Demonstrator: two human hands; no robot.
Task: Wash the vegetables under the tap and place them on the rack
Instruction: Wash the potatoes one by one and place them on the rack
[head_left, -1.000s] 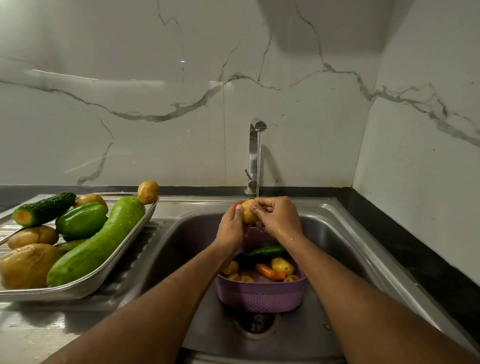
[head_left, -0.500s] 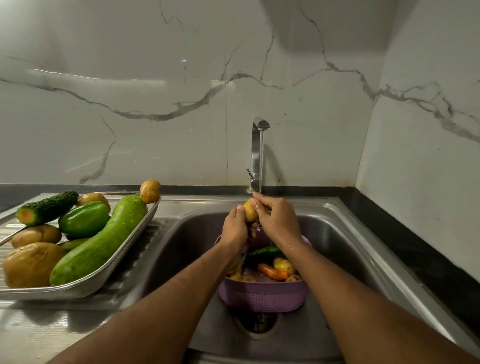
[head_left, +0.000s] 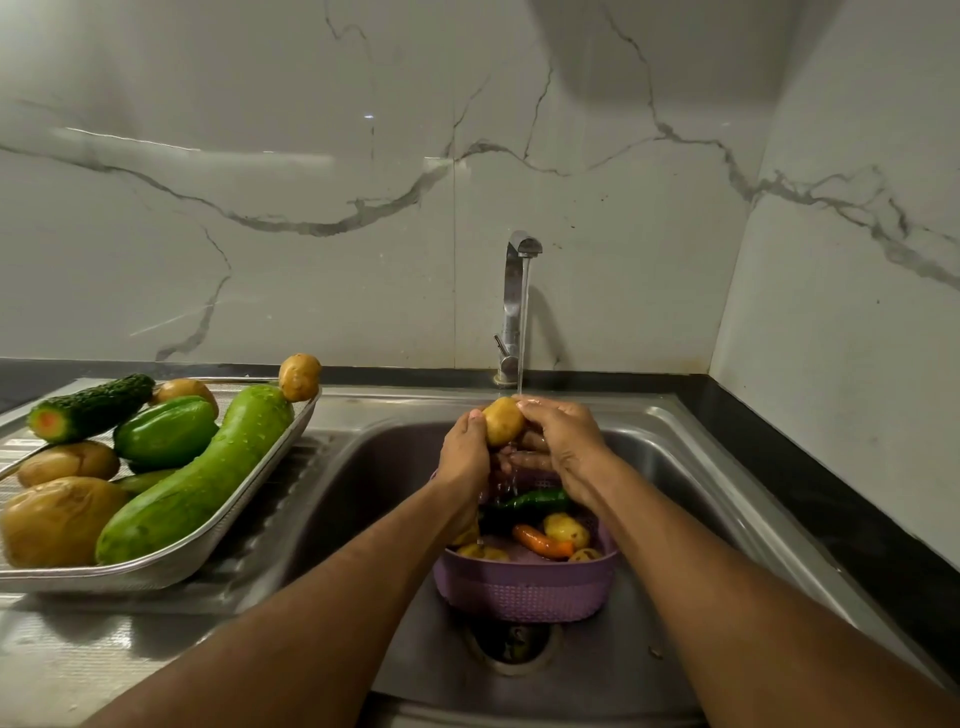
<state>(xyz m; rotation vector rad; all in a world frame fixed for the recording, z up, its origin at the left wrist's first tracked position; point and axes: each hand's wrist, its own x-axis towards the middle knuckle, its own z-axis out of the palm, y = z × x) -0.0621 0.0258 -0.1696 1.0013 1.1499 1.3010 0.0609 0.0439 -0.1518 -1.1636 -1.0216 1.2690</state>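
I see both hands wrapped round one small potato (head_left: 503, 420), the left hand (head_left: 464, 457) cupping its left side and the right hand (head_left: 563, 448) curled over its top and right, right under the stream from the tap (head_left: 514, 306). Against half a second ago, more of the potato shows between the hands, tipped up toward the left, and water now drips off the fingers (head_left: 524, 460) below it. The hands sit above the purple basket (head_left: 524, 590) in the sink (head_left: 670, 441), which holds a carrot (head_left: 543, 541), a dark green cucumber (head_left: 537, 500) and small potatoes. On the left, the steel rack (head_left: 171, 564) on the drainboard looks unchanged: a long pale green gourd (head_left: 202, 478), a green pepper (head_left: 165, 432), a cut bumpy cucumber (head_left: 91, 408) and several potatoes, one perched at the far corner (head_left: 300, 376)
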